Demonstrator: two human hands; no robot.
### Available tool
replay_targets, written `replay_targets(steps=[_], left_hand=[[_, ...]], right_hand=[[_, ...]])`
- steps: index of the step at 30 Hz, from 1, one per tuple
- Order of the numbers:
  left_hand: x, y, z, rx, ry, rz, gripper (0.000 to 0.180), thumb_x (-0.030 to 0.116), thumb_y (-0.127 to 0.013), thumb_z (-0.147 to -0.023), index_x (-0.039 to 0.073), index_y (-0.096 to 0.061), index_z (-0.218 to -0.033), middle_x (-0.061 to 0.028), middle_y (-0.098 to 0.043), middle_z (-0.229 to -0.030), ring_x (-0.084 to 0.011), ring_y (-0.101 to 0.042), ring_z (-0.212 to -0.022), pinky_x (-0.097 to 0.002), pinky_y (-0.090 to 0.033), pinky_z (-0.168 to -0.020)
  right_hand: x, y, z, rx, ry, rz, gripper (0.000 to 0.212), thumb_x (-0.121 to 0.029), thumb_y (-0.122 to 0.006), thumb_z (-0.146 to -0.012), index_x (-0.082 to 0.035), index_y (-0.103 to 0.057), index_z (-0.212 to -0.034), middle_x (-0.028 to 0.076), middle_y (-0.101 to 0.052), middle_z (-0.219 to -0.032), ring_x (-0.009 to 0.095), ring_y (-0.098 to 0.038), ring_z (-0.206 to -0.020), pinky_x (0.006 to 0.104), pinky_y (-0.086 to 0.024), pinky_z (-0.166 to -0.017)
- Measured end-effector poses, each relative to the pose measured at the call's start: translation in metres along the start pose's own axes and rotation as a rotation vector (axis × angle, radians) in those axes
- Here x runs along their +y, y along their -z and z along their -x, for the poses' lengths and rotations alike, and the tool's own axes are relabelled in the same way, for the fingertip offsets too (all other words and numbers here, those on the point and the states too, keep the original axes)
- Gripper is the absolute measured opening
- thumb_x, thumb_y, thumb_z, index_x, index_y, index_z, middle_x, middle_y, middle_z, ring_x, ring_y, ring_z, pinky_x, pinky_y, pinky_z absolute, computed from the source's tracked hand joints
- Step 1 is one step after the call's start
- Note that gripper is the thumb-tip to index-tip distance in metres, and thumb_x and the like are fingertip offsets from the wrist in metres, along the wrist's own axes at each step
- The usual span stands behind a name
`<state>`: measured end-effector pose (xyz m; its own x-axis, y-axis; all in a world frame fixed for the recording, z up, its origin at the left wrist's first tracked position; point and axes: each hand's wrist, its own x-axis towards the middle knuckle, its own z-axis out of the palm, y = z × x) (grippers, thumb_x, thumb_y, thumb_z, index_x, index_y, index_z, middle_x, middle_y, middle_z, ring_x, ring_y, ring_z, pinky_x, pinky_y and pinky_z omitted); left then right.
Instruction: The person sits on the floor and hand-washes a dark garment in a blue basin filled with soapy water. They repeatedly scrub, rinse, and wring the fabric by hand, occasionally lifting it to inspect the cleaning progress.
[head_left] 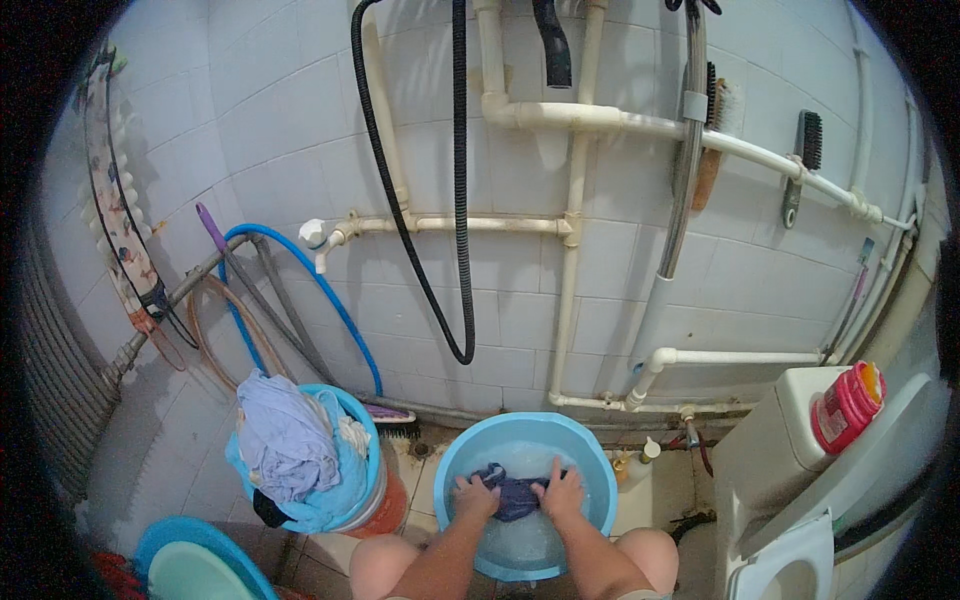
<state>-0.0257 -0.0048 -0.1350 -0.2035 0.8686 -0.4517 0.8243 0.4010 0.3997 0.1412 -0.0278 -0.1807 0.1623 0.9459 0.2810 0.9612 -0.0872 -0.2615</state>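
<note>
A wide light-blue plastic basin (455,440) holds cloudy water. In it lies a bunched dark purple-blue cloth (517,500), stretched between my two hands. My left hand (476,497) has its fingers curled on the cloth's left end. At the right end, my right hand (562,492) grips the cloth between thumb and fingers, with some fingers slightly apart. Part of the cloth is hidden under my hands. Both forearms reach in over the basin's near rim, between my knees.
Left of the basin, a bucket (375,470) is heaped with lavender and blue clothes (285,435). Nested basins (190,560) stand at lower left. Pump bottles (648,455) sit just right of the basin, before a toilet (770,450) with a red container (848,408). A black hose (462,200) hangs along the pipes.
</note>
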Motion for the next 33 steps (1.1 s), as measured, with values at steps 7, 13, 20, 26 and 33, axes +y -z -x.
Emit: replay_targets(steps=[7, 13, 20, 26, 33], left_hand=[[-0.052, -0.083, -0.066, -0.519, -0.303, -0.543, 0.066, 0.039, -0.051, -0.084, 0.012, -0.025, -0.138, -0.0175, -0.022, -0.141, -0.0411, -0.026, -0.126, -0.0571, -0.026, -0.098], [-0.031, -0.05, -0.052, -0.373, 0.047, 0.722, 0.064, 0.056, -0.036, -0.086, 0.008, -0.039, -0.128, -0.0162, -0.046, -0.126, -0.0336, -0.044, -0.116, -0.0511, -0.034, -0.094], [0.014, 0.035, 0.027, -0.542, 0.04, 1.501, 0.058, 0.054, -0.036, -0.087, 0.005, -0.051, -0.113, -0.0137, -0.055, -0.108, -0.0261, -0.056, -0.094, -0.0395, -0.047, -0.08], [0.03, 0.044, 0.045, -0.778, -0.237, 1.809, 0.045, 0.045, -0.041, -0.088, 0.005, -0.055, -0.102, -0.0112, -0.058, -0.095, -0.023, -0.058, -0.085, -0.037, -0.048, -0.075], [0.028, -0.013, -0.013, -0.269, 0.035, 1.85, 0.03, 0.032, -0.045, -0.088, 0.004, -0.057, -0.086, -0.0082, -0.06, -0.083, -0.0199, -0.058, -0.075, -0.0339, -0.047, -0.069]], right_hand=[[0.016, -0.024, 0.009, -0.93, -0.102, -0.095, 0.056, -0.048, -0.063, -0.073, -0.008, -0.055, -0.112, 0.022, -0.057, -0.109, 0.035, -0.055, -0.101, 0.0394, -0.043, -0.086], [-0.018, 0.02, -0.016, -0.598, -0.1, -0.809, 0.044, -0.036, -0.067, -0.074, -0.003, -0.06, -0.102, 0.017, -0.062, -0.097, 0.028, -0.059, -0.091, 0.0342, -0.045, -0.081], [-0.078, 0.13, -0.015, -0.688, 0.135, -1.258, 0.031, -0.027, -0.063, -0.081, -0.004, -0.06, -0.101, 0.006, -0.061, -0.092, 0.015, -0.056, -0.084, 0.0298, -0.044, -0.077], [-0.093, 0.154, 0.006, -0.406, 0.152, -0.797, 0.036, -0.039, -0.05, -0.085, -0.006, -0.062, -0.084, 0.015, -0.062, -0.077, 0.032, -0.06, -0.072, 0.0392, -0.047, -0.065], [-0.089, 0.13, -0.008, -0.018, 0.027, -0.462, 0.03, -0.031, -0.045, -0.086, -0.007, -0.059, -0.075, 0.014, -0.061, -0.074, 0.035, -0.059, -0.07, 0.0457, -0.045, -0.062]])
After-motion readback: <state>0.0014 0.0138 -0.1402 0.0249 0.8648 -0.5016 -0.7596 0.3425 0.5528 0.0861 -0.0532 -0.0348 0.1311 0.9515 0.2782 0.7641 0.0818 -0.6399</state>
